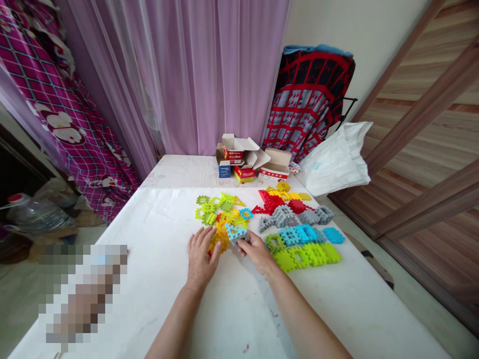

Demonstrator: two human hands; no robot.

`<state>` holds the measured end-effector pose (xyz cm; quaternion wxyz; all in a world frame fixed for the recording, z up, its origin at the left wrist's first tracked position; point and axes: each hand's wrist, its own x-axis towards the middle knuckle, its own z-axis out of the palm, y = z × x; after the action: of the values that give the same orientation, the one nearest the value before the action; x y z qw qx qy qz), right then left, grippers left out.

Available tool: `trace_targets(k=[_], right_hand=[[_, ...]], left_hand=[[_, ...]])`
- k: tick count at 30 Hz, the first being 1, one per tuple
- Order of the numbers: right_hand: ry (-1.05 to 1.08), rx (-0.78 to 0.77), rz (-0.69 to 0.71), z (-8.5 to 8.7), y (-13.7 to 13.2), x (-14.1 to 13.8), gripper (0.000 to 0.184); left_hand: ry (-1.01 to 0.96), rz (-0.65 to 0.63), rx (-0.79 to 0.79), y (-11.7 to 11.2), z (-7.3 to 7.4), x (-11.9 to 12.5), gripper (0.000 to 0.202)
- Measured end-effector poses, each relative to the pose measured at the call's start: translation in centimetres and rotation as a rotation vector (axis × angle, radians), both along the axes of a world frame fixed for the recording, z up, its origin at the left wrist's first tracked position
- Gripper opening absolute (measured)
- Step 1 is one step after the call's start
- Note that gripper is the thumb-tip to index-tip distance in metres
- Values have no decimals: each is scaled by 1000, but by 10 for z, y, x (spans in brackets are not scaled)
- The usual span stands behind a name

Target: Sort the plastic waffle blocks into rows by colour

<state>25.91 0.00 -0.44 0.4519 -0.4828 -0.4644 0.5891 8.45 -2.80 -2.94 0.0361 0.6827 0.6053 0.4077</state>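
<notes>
Blue interlocking plastic building pieces [234, 231], with some grey just below them, are pinched between the thumb and fingers of my right hand [258, 253]. My left hand [202, 255] lies with fingers spread beside the orange pieces [220, 239], its fingertips at the edge of the mixed pile. Loose lime-green pieces [209, 204] and a single blue piece [246, 214] lie farther back in that pile. Right of my right hand, pieces are grouped by colour: green [314, 255], blue [306, 233], grey [283, 215], red [272, 202] and yellow [288, 195].
Opened small cardboard boxes [243, 157] are stacked at the back of the white table [157, 224]. A white plastic bag [337, 159] stands at the back right corner. A blurred patch [90, 294] hides something at the left edge. Purple curtains [209, 75] hang behind.
</notes>
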Motion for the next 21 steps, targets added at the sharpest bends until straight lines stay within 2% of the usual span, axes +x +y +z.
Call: trace_targets(k=[5, 10, 14, 16, 19, 21], right_hand=[[-3, 16, 118, -5, -5, 0, 23], [-1, 49, 177, -6, -8, -2, 23], [-51, 39, 202, -5, -10, -3, 24], [-49, 24, 214, -4, -11, -3, 25], [-17, -24, 199, -3, -11, -2, 26], [39, -74, 130, -2, -12, -2, 31]], left_hand=[[-72, -111, -51, -2, 2, 1, 42], [-332, -155, -90, -2, 7, 3, 46], [-616, -75, -146, -2, 11, 5, 43], [-696, -37, -153, -1, 10, 5, 39], [-710, -10, -124, 2, 6, 3, 32], [-667, 14, -92, 3, 2, 0, 30]])
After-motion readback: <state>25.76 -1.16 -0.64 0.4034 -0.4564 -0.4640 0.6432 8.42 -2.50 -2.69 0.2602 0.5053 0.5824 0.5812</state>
